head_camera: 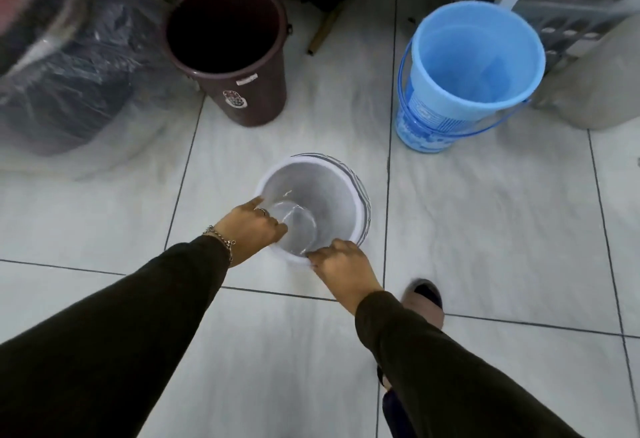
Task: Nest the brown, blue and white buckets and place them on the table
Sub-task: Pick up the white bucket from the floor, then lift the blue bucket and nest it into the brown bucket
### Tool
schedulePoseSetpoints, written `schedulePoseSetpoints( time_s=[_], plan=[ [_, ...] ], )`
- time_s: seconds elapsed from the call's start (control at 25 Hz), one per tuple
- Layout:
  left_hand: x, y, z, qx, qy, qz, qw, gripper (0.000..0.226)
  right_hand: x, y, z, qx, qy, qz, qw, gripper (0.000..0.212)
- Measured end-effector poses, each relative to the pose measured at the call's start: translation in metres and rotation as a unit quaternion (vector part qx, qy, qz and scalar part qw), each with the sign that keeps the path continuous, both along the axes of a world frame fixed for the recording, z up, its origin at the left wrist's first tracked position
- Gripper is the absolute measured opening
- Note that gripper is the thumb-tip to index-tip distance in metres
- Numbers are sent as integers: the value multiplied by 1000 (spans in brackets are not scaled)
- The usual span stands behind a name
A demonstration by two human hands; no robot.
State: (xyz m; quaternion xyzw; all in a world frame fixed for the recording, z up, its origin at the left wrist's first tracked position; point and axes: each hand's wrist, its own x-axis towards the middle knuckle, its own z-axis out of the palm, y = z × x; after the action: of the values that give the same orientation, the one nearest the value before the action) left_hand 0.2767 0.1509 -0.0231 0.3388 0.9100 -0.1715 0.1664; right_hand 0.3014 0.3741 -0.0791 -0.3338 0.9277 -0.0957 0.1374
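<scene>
White bucket (322, 195) is standing upright on the pale tiled floor (485, 229), mouth facing up, dark stripes showing on its outer right side; both hands are gripping its near rim. Left hand (251, 226) is closing over the left part of the rim, fingers curling inside the bucket; a ring is showing on one finger and a chain bracelet (221, 238) is sitting at the wrist. Right hand (343, 264) is pinching the nearest edge of the rim, fingers bent down over it; both arms are wearing dark sleeves (138, 316).

Brown bucket (228, 46) is standing upright farther off to the left, well apart from the white one; a sticker is showing on its near wall. Blue bucket (474, 56) is standing upright farther off to the right, its handle hanging down along the side; it is also well apart from the other two. None of the three is sitting inside another.

Clear plastic bag (69, 67) holding dark contents is lying left of the brown bucket, just beside it; a slippered foot (424, 299) is showing near the right forearm.
</scene>
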Motion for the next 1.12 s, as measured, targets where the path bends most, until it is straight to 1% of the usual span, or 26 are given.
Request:
schedulePoseSetpoints(
  time_s=[0.04,0.12,0.16,0.2,0.28,0.32,0.36,0.44,0.48,0.6,0.68,0.72,0.8,0.84,0.88,0.92,1.0,1.08,1.12],
  plan=[
    [9,1,-7,-1,-18,35,999,38,-10,4,1,58,29,62,996,29],
    [32,13,-27,-6,-83,124,989,47,-14,11,2,146,21,134,980,27],
    [43,21,-33,2,-110,162,981,49,-11,13,1,172,19,152,973,22],
    [53,27,-37,8,-115,190,975,50,-5,14,0,184,19,162,969,19],
    [69,31,-45,29,-97,244,964,53,5,15,-5,187,20,158,969,17],
    [74,31,-48,45,-92,253,962,55,8,16,-6,171,9,146,974,21],
    [76,30,-49,62,-79,239,966,57,9,20,-6,148,0,134,980,30],
    [71,26,-39,61,-50,190,979,63,4,29,1,111,-17,96,989,53],
    [65,26,-28,62,-44,186,980,66,0,35,8,104,-29,70,992,59],
    [35,35,5,95,-38,214,971,64,-26,65,39,84,-63,-35,994,63],
    [8,49,25,125,-29,270,954,59,-56,91,59,69,-113,-144,981,67],
    [-10,60,34,152,-33,312,937,57,-74,107,69,57,-132,-204,968,69],
    [-46,84,52,211,-71,401,889,54,-106,136,85,22,-155,-322,934,73],
    [-68,100,60,253,-82,437,859,53,-126,153,94,-14,-168,-387,907,74],
    [-93,118,66,300,-92,473,823,53,-148,168,102,-58,-184,-450,872,76],
    [-118,135,70,347,-109,509,780,54,-171,181,109,-104,-202,-506,832,76],
    [-172,173,70,422,-162,573,684,60,-222,203,116,-185,-227,-583,758,76],
    [-225,213,61,470,-219,620,589,67,-277,220,107,-240,-243,-622,704,76],
    [-247,229,56,489,-238,635,548,70,-299,222,102,-261,-248,-631,687,77]
  ],
)
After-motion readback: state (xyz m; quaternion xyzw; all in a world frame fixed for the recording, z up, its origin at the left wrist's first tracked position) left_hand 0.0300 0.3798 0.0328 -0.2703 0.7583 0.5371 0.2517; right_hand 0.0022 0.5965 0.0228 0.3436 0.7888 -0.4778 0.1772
